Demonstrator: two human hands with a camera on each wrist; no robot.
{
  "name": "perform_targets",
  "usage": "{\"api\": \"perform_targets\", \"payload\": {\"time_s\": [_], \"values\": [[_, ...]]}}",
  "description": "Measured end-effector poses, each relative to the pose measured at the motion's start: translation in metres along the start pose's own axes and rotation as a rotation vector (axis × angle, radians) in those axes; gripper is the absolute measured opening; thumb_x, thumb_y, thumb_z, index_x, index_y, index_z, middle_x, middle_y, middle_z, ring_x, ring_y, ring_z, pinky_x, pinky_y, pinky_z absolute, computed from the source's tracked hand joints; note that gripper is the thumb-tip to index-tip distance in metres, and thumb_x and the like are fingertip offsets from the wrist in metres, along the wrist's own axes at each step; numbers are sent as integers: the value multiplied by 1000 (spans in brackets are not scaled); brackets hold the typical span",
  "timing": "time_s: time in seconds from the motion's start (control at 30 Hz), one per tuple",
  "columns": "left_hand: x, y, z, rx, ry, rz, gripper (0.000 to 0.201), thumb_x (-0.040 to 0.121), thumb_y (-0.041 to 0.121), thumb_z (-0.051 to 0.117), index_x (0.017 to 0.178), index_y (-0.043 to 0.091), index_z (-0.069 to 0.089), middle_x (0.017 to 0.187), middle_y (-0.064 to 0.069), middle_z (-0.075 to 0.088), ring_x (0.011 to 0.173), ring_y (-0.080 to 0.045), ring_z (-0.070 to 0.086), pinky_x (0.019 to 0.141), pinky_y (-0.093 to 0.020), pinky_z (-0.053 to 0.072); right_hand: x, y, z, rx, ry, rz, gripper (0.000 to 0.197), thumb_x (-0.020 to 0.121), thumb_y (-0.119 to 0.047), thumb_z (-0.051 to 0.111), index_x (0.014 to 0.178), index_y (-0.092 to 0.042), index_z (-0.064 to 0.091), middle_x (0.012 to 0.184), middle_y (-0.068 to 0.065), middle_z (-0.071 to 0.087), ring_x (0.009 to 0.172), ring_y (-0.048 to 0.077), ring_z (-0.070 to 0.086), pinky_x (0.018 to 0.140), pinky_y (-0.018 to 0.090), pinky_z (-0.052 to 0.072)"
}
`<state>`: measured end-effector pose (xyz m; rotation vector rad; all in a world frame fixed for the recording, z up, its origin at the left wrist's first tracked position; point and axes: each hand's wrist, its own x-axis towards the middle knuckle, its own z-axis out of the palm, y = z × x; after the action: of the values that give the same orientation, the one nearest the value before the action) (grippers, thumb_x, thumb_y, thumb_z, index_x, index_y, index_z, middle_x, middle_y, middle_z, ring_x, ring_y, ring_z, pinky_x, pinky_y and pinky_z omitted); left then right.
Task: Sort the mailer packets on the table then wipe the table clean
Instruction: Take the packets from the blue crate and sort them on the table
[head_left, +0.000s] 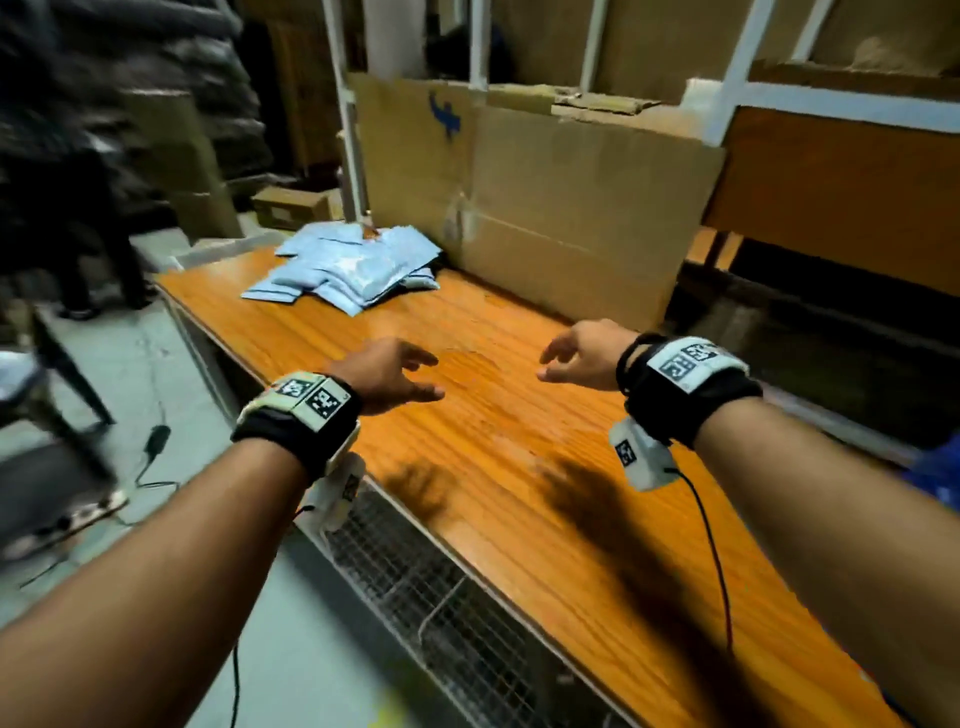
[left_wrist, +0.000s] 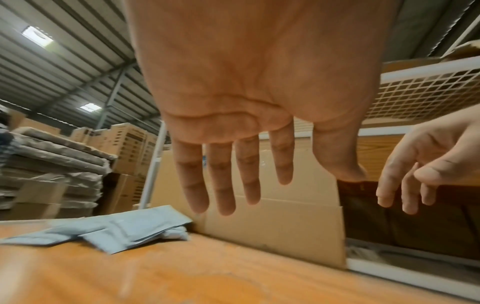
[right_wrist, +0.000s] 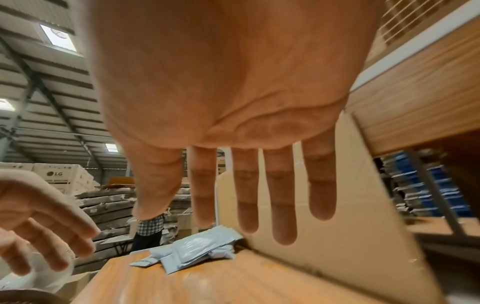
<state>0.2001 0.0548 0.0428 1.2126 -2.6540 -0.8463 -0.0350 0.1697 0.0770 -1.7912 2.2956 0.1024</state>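
A loose heap of pale blue mailer packets (head_left: 349, 273) lies at the far left end of the orange wooden table (head_left: 519, 493), against a cardboard sheet. The packets (left_wrist: 116, 228) also show in the left wrist view, and the packets (right_wrist: 200, 253) in the right wrist view. My left hand (head_left: 410, 371) hovers above the table's middle, fingers straight and spread, holding nothing. My right hand (head_left: 563, 358) hovers to its right, fingers loosely extended, also empty. Both hands are well short of the packets. No cloth is visible.
A large cardboard sheet (head_left: 545, 208) stands along the table's back edge, in front of a white metal rack (head_left: 737, 67). Wire mesh (head_left: 441, 613) runs below the table's front edge. Boxes, stacked sacks and a standing person (right_wrist: 149, 232) are on the left.
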Motion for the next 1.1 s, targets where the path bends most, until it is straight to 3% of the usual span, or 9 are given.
{"api": "perform_targets", "payload": {"time_s": [0.13,0.37,0.47,0.6,0.73,0.8,0.9,0.97,1.1], "values": [[7,-69,-23,3,36,-74,56,81,40,72,130,16,59,132,-7,59,119,-18,56,92,-24,43,67,-54,27,89,-17,-49,44,90,-52,57,125,-26,60,125,0,60,112,22,56,86,26,41],[68,-158,-53,18,50,-153,53,84,40,69,130,16,59,133,-7,58,123,-20,53,95,-29,42,200,-97,63,94,-35,-24,55,87,-55,59,135,-29,51,138,9,51,125,29,49,100,37,43],[107,-184,-65,66,52,-173,52,85,43,67,130,19,58,134,-4,58,122,-19,53,93,-28,41,263,-102,64,105,-25,48,67,83,-57,63,141,-31,42,142,14,43,128,33,44,103,40,41],[161,-207,-82,139,39,-163,49,86,45,65,128,23,59,133,-1,58,120,-19,55,93,-28,41,330,-104,66,151,-75,212,93,72,-64,70,148,-38,24,154,17,19,138,42,26,111,52,31],[216,-222,-92,171,96,-129,46,84,47,66,123,23,63,129,0,62,119,-20,56,98,-33,44,363,-99,65,96,-196,367,115,61,-63,79,150,-41,11,157,17,3,139,50,12,109,60,28],[246,-226,-95,182,113,-129,45,82,48,68,120,24,64,125,0,64,115,-20,58,97,-36,46,376,-94,70,101,-244,393,115,60,-61,81,150,-41,11,158,17,-2,140,52,8,109,63,25],[289,-230,-95,209,135,-106,45,80,45,71,119,23,64,126,-4,62,116,-24,57,96,-39,47,386,-89,75,85,-324,373,109,59,-66,79,147,-38,20,158,21,1,139,53,18,108,63,28],[316,-231,-93,278,140,-81,51,80,46,70,125,24,61,133,-6,55,122,-27,51,99,-41,45,392,-87,76,85,-343,352,109,59,-66,78,147,-36,20,157,24,4,138,52,22,108,62,28],[360,-226,-86,418,189,-75,67,83,54,62,142,32,40,152,-12,27,138,-35,26,109,-47,33,393,-85,75,121,-343,366,111,60,-62,80,148,-37,18,158,23,2,139,55,14,108,65,24]]}}
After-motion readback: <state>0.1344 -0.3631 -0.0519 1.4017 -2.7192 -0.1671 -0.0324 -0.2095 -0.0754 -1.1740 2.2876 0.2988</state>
